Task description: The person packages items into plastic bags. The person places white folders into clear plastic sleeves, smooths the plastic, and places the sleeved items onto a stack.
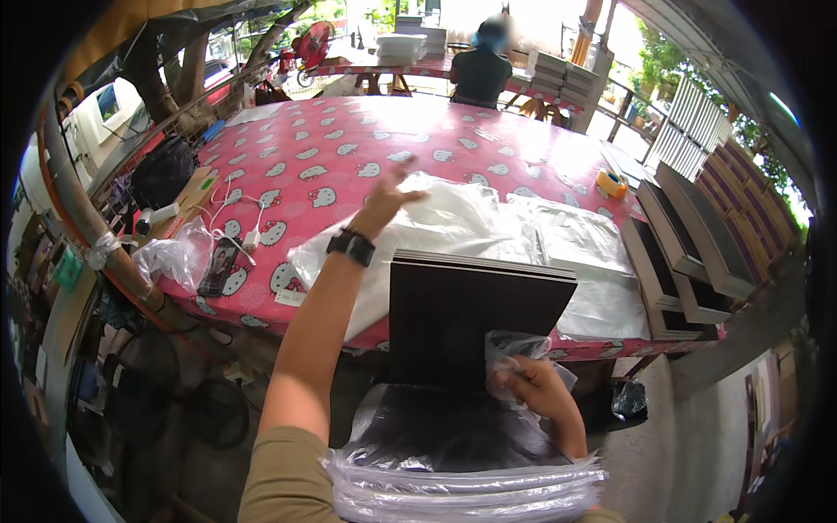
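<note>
My left hand point(392, 205), with a dark watch point(352, 247) on the wrist, reaches over a pile of clear plastic bags point(462, 218). Its fingers are spread and nothing shows in them. Low on the right, my right hand point(536, 383) is closed on a crumpled clear plastic bag point(514, 350). Just behind that bag, a stack of black boards point(453, 309) stands upright against the table edge. Closest to me lies a pile of black boards wrapped in clear plastic point(462, 436). More flat plastic bags point(593, 261) rest to the right of the first pile.
A pink patterned cloth covers the big table point(331, 139). Thick black-and-grey boards point(671, 253) are stacked at its right edge, near a tape roll point(611, 184). At left lie a phone point(220, 266) and a white cable point(253, 235). A person point(481, 74) is at the far table.
</note>
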A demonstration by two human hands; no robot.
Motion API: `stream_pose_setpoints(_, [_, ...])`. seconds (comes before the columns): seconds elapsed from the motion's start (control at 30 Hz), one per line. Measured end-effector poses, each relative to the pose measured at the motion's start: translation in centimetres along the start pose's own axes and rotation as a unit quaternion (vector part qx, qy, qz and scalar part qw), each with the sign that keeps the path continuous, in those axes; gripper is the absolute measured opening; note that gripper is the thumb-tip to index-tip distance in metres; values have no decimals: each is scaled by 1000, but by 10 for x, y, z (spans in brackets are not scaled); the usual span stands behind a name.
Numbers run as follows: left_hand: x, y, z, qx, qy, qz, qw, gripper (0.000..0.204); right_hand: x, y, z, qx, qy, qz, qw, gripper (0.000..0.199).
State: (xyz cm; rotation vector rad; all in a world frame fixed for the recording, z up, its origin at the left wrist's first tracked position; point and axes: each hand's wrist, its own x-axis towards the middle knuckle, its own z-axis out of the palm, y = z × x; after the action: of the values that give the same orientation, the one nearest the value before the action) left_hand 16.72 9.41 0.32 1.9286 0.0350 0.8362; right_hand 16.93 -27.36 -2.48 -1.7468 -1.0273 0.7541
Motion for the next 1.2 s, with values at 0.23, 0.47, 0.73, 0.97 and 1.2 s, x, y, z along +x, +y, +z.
stream_pose_setpoints(0.23, [-128, 164, 63, 37, -181, 176, 967, 85, 10, -44, -3, -1, -57, -76, 995, 19])
stream_pose_setpoints(0.47, [-195, 116, 36, -317, -315, -139, 884, 30, -3, -59, -21, -62, -201, -139, 968, 26])
stream_pose_setpoints(0.73, [-211, 62, 40, -714, -138, -120, 676, 51, -12, 21, -32, 426, -205, -316, 823, 24])
stream_pose_setpoints(0.97, [-250, 80, 42, -627, 175, -145, 745, 50, -28, 69, -33, 487, 0, -132, 863, 61])
stream_pose_setpoints(1.2, [-202, 50, -4, -481, -51, -174, 858, 70, -21, 11, -62, 338, 18, -288, 896, 22])
